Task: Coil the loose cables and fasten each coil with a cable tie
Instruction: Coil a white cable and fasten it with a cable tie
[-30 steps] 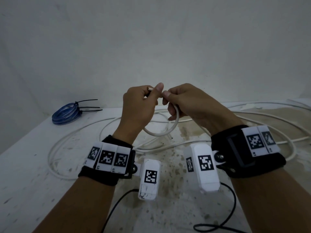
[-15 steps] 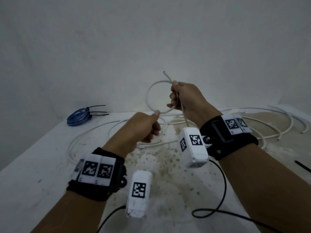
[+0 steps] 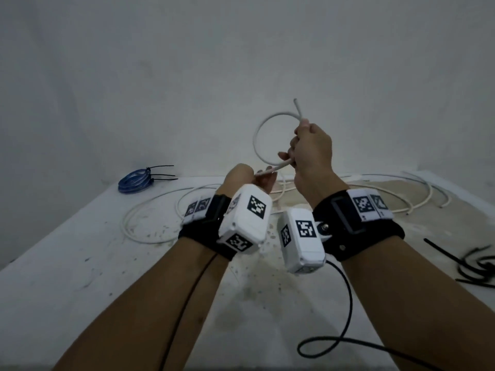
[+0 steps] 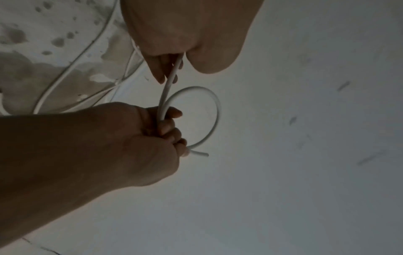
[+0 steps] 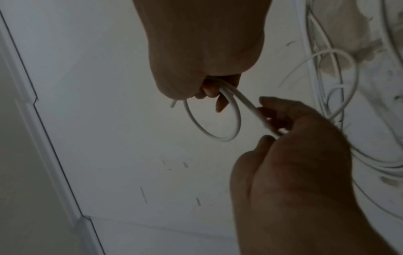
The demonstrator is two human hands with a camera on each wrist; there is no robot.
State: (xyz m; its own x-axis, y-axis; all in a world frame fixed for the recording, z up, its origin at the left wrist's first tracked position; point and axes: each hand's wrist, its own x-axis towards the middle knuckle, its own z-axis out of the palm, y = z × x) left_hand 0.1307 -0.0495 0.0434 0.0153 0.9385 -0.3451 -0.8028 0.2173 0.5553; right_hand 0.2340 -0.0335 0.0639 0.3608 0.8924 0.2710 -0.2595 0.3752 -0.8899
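The first loop of the white cable (image 3: 257,135) is being held closed in the right hand (image 3: 312,151) while the trailing length is being pinched by the left hand (image 3: 263,180), and another turn is probably being called for next.

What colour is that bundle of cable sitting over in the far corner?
Blue. The tied coil is fastened with black cable ties, and it shows best in the head view.

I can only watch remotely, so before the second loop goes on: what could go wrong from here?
1. The right hand holds just one loop of white cable, its short free end sticking out; if the grip loosens, the loop may spring open.
2. The left hand feeds from slack lying in overlapping curves on the table; pulling could snag it.
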